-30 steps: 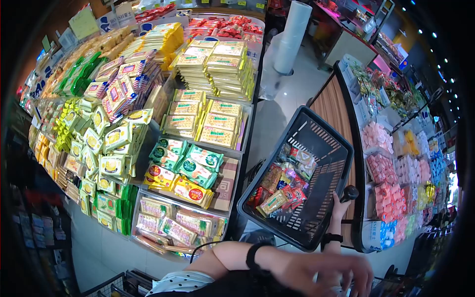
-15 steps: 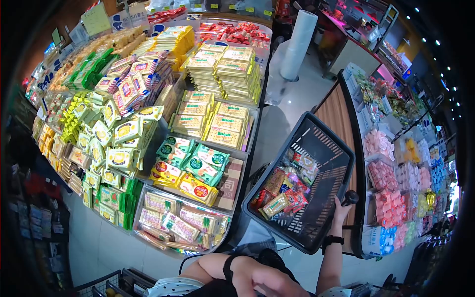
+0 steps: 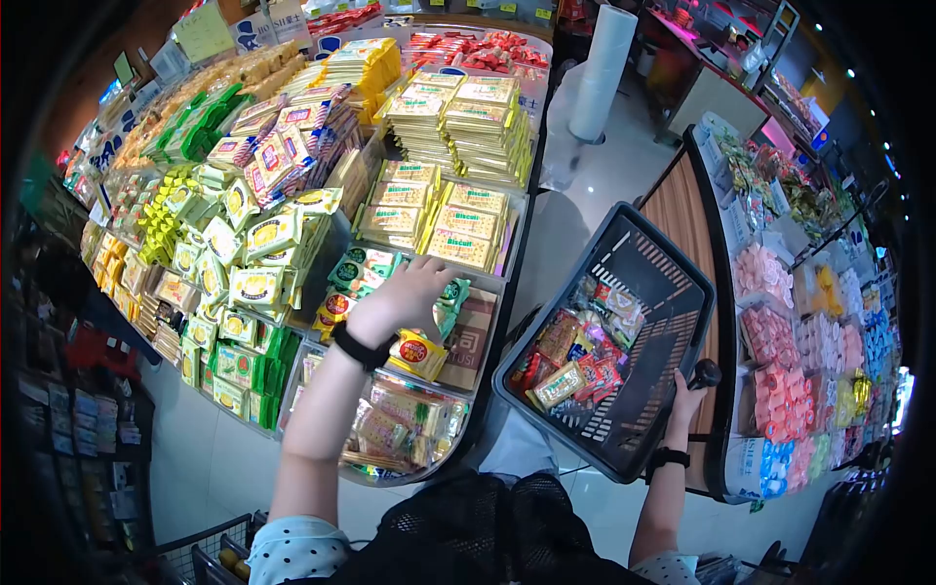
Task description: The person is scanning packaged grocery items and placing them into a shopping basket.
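My left hand, a black band on its wrist, reaches over the snack display with fingers and thumb apart. It hovers over green-and-white snack packets, partly covering them and the yellow packets beside them. My right hand grips the near right rim of a dark grey shopping basket, close to a black knob-like handle end. The basket tilts, and inside it lie several wrapped snacks, among them a biscuit packet and red packets.
Stacked biscuit packs stand behind the green packets. Lemon-coloured packets pile up to the left. A plastic bag roll stands beyond the basket. Along the right runs a wooden counter with pink packets.
My left hand has swung from low in front of my body up and forward over the green packets, fingers spreading. My right hand stays on the basket. The view has shifted slightly.
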`<state>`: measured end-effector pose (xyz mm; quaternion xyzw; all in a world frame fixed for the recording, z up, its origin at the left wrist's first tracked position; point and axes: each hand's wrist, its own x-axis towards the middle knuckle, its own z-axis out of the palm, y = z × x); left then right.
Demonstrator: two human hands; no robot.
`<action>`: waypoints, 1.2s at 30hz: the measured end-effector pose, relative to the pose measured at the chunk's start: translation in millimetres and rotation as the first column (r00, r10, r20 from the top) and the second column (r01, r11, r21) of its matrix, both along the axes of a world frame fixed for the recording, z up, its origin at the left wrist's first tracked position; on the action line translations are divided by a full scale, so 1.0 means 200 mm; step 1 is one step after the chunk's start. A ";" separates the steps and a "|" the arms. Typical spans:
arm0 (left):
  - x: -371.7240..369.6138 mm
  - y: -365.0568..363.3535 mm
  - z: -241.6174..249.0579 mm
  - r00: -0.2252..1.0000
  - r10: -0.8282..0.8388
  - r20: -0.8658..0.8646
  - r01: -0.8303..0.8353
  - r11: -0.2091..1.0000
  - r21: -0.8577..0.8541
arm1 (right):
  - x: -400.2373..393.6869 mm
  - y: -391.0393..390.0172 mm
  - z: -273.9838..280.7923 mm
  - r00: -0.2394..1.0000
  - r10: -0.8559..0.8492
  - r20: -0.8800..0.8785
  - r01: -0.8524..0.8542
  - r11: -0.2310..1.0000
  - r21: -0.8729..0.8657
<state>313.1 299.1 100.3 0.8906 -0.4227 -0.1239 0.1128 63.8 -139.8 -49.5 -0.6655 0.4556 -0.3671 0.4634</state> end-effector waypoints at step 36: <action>-0.18 -0.69 0.03 0.638 -0.242 -0.731 -0.295 0.800 -0.522 | 0.00 0.01 0.00 0.988 -0.055 -0.145 0.054 0.998 -0.010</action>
